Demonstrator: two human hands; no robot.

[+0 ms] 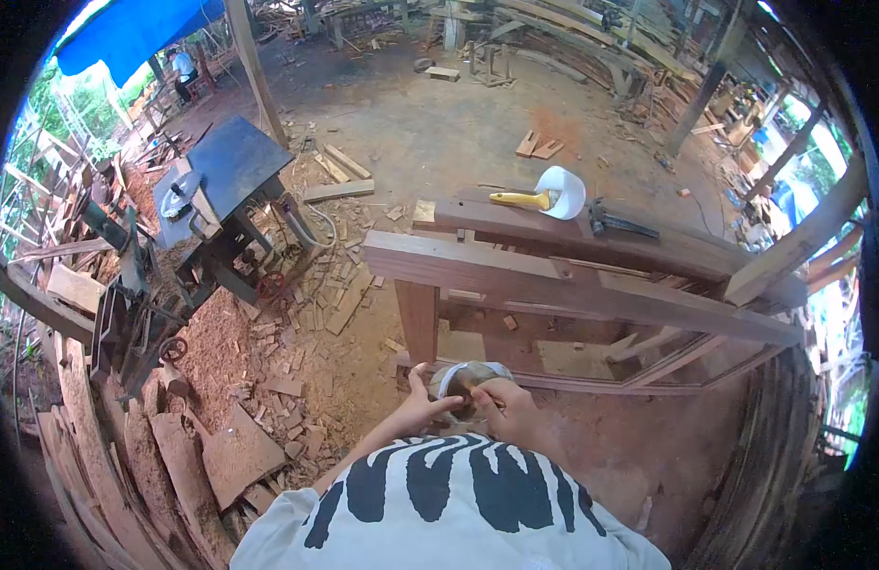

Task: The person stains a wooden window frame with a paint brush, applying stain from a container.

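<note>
Close in front of my chest, both hands are at a small round brownish thing with a whitish rim [470, 370]; it looks like a tub or a roll, but I cannot make out which. My left hand [422, 403] wraps its near left side, thumb across it. The fingers of my right hand [508, 407] are curled in a pinch at its right edge; anything small between them is hidden. Just beyond stands a wooden frame [554, 280] of planed brown timber, lying on its long edge.
On a thick beam [458, 214] behind the frame are a white cup-like container [565, 193], a yellow-handled tool [520, 199] and a hammer [622, 222]. A saw table [232, 157] stands left, with sawdust [216, 351] and offcuts around it. A person [183, 71] sits far back left.
</note>
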